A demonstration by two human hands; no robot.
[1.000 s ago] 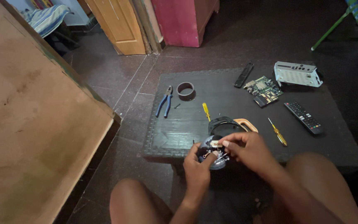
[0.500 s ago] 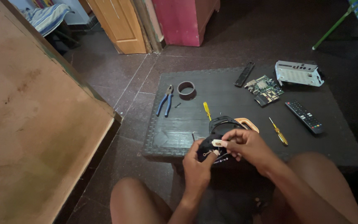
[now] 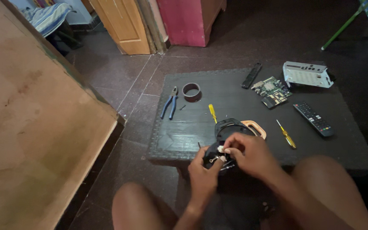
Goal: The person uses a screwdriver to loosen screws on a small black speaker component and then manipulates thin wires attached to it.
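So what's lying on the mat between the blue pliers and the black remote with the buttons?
In the head view, between the blue pliers and the remote lie two yellow screwdrivers and a black round casing with an orange loop.

No packages, labels, signs or screens can be made out anywhere in the view.

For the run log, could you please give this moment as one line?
left hand: holds black device | right hand: pinches white connector | mat: pliers, tape roll
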